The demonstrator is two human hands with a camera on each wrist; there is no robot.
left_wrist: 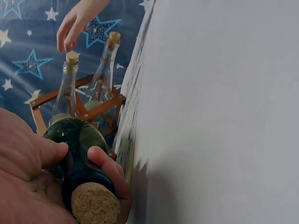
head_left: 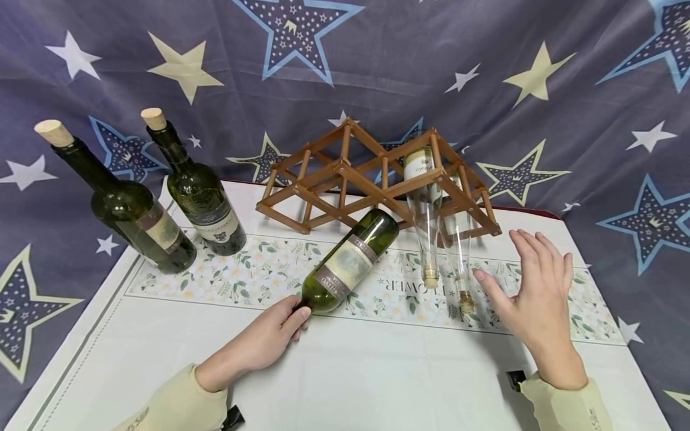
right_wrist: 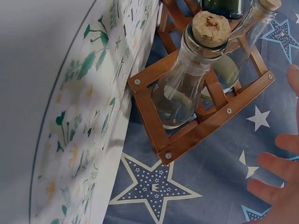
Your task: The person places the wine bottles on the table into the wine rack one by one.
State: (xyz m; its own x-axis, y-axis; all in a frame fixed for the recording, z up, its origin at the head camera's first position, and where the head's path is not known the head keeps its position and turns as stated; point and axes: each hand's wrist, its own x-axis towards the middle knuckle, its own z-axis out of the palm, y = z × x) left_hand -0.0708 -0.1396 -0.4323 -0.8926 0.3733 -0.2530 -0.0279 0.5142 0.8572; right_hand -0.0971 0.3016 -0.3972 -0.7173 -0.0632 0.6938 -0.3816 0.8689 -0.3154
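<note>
My left hand [head_left: 269,335] grips a green wine bottle [head_left: 350,260] by its neck, base pointing up and away toward the wooden wine rack [head_left: 345,173]. In the left wrist view the cork [left_wrist: 96,204] of this bottle shows between thumb and fingers. Two clear glass bottles, one upper [head_left: 426,221] and one lower [head_left: 459,257], lie in the rack's right side with corked necks toward me. My right hand [head_left: 539,293] is held with fingers spread, just right of the lower clear bottle's neck, holding nothing.
Two corked dark green bottles, one at the far left [head_left: 156,230] and one beside it [head_left: 212,218], stand upright on the table. A flowered runner [head_left: 259,269] crosses the white table [head_left: 377,371]. Behind the rack hangs a star-patterned cloth [head_left: 404,54].
</note>
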